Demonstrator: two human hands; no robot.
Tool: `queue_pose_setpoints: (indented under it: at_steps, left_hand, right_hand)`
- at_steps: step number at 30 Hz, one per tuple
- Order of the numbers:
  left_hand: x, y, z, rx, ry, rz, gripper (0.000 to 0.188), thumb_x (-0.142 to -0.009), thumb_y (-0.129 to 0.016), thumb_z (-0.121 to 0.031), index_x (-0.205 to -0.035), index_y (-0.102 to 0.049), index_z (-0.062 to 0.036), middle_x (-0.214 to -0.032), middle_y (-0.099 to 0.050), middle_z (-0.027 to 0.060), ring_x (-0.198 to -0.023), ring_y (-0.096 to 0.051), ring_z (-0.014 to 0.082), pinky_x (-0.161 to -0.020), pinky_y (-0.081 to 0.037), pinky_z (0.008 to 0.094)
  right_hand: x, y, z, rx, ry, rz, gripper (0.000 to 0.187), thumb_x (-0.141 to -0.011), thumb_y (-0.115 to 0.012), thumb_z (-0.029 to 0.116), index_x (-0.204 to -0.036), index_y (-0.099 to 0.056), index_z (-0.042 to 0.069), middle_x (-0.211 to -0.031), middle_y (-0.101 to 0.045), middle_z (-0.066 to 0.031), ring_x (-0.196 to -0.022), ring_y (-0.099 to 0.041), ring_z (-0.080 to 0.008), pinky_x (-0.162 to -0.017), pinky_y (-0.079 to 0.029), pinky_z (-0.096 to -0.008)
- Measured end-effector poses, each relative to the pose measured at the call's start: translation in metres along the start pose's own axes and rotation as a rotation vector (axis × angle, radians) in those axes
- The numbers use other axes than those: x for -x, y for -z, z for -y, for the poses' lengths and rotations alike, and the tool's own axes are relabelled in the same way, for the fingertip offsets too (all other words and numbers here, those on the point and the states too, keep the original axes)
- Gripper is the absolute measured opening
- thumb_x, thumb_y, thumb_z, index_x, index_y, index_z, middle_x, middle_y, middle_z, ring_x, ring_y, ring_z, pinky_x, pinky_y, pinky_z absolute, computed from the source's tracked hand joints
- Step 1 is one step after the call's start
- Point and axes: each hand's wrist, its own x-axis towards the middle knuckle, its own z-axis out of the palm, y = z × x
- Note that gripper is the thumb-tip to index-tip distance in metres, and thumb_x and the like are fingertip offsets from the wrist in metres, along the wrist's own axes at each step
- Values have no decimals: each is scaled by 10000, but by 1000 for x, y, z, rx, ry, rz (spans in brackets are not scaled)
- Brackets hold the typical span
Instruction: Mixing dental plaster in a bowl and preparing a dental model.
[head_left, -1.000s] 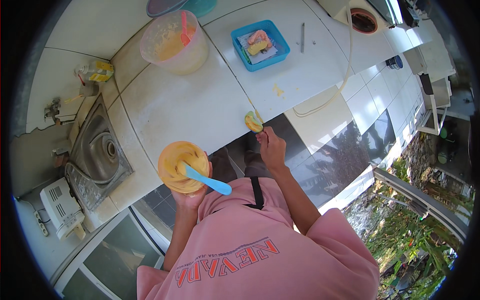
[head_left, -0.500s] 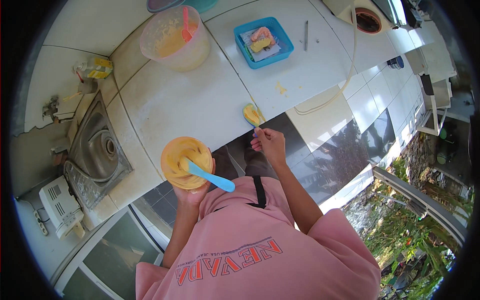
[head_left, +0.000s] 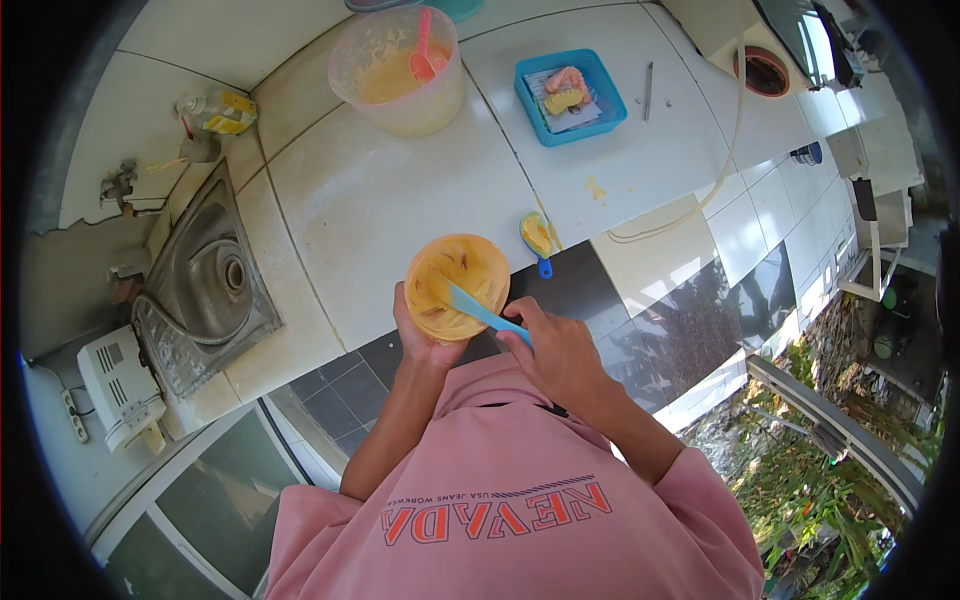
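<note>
My left hand cups an orange bowl from the side and below, its fingers wrapped round the wall. Yellow paste coats the inside of the bowl. In my right hand is the handle of a light-blue spatula, whose head dips into the paste. Just beyond my hands, a small spoon with a blue handle lies at the counter's front edge with yellow paste in its scoop. The handle sticks out over the edge.
A translucent tub of pale batter with a pink scoop stands at the back. Right of it is a blue basket with small items. A metal sink lies left. A hose crosses the counter's right part, near yellow smears.
My right hand has let go of the small spoon, leaving it on the counter edge, and has taken hold of the spatula. The bowl has moved right and slightly up in the view.
</note>
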Motion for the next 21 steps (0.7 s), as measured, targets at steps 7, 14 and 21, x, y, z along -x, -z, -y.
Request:
queue_pose_setpoints:
  at_steps: [7,14,21]
  left_hand:
    - [-13,-19,0,-71,65,-25,449,-937,-365,-357,-1195,-564,-49,-1186,-600,119,-1084,-584,294,-944,-486,474]
    - [-11,-38,0,-167,54,-46,474,-885,-357,-342,-1173,-570,-32,-1168,-597,134,-1060,-594,287,-916,-498,465]
    - [-23,-46,7,-152,-49,-181,499,-869,-364,-339,-1201,-547,-14,-1209,-583,157,-1071,-588,309,-935,-489,460]
  right_hand:
    - [-18,55,-1,468,213,-103,179,-832,-601,71,-1002,-558,36,-780,-597,-62,-697,-619,-214,-550,-507,-350]
    - [-28,55,-11,777,368,-99,415,-757,-605,26,-1170,-573,52,-840,-586,-28,-761,-593,-171,-559,-517,-318]
    - [-8,22,-25,271,256,9,358,-789,-581,15,-1141,-617,66,-771,-594,-47,-641,-587,-171,-518,-476,-308]
